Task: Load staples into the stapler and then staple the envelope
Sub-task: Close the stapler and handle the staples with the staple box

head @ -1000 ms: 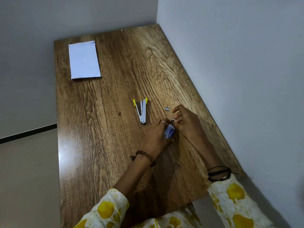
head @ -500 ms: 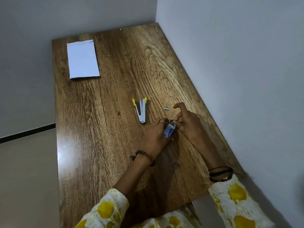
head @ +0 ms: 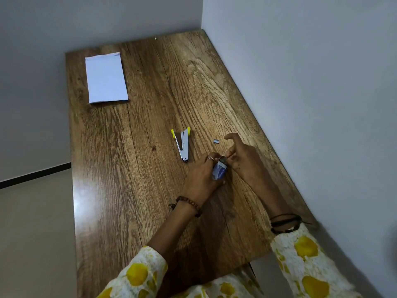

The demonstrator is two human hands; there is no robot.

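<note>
My left hand (head: 202,175) grips a small blue staple box (head: 219,171), fingers curled round it, just above the wooden bench (head: 133,168). My right hand (head: 240,157) is at the box's open far end, thumb and a bent finger pinched together there on something too small to make out, while the index finger sticks out, curved and free. The two hands touch at the box.

The stapler (head: 183,144) lies on the bench just left of my left hand, swung open in a narrow V, its yellow-tipped ends pointing away from me and its hinge towards me. A short loose strip of staples (head: 216,141) lies on the wood between the stapler and my right index finger, touching neither.

The white envelope (head: 105,77) lies flat at the far left corner of the bench, well apart from everything else.

I wear a beaded bracelet (head: 189,203) on the left wrist, dark bands (head: 283,222) on the right, and a ring (head: 210,158) on the left hand.
</note>
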